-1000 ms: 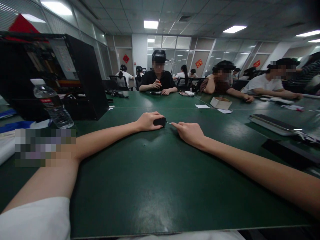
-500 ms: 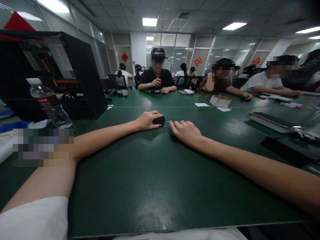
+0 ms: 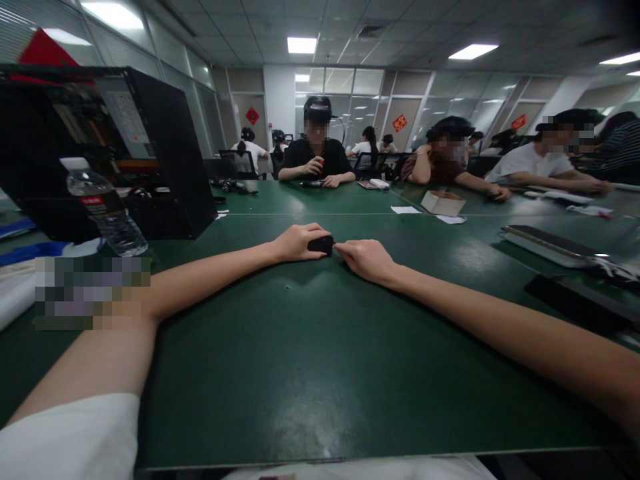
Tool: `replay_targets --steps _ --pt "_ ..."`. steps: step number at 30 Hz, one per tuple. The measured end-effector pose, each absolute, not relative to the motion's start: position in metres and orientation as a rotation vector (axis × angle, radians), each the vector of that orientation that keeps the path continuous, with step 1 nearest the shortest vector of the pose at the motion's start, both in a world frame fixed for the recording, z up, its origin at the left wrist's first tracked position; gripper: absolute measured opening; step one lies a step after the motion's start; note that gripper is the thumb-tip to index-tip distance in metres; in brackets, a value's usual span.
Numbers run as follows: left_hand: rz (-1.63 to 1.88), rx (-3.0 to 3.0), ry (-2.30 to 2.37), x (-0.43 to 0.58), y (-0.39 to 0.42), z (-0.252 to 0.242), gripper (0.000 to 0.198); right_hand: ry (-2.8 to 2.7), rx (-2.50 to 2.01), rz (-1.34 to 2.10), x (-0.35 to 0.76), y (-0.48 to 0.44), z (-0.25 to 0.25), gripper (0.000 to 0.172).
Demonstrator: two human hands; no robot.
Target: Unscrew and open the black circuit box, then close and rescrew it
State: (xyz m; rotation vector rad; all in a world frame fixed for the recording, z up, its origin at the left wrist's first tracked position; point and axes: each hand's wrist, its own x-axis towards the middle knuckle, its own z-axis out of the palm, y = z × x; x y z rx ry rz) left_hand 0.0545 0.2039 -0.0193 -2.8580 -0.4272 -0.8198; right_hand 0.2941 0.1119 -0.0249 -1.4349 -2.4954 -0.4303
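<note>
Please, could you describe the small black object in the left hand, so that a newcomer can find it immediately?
On the green table, find the camera wearer's left hand near the picture's middle. The small black object sits in its grip, close to the right hand. Unlike the big black computer case, it fits in one hand.

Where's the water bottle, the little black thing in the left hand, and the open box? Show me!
Plastic water bottle (image 3: pixel 103 205): head view, on its label.
Small black object (image 3: pixel 321 245): head view, on its uncovered part.
Open box (image 3: pixel 441 205): head view, on its front wall.
</note>
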Motion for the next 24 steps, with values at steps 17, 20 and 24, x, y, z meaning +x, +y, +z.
replay_targets --steps 17,20,24 --pt "-1.033 -2.862 -0.741 0.053 0.2015 -0.0171 0.052 -2.234 -1.337 -0.177 0.3017 0.1183 -0.0294 0.03" --pt "-1.141 -2.898 -0.74 0.0537 0.2024 -0.0161 0.05 -2.212 -1.334 -0.163 0.3027 0.1198 -0.0304 0.03" --pt "-1.208 -2.942 -0.784 0.0542 0.204 -0.0153 0.044 -2.211 -1.317 -0.158 0.3024 0.1193 -0.03 0.03"
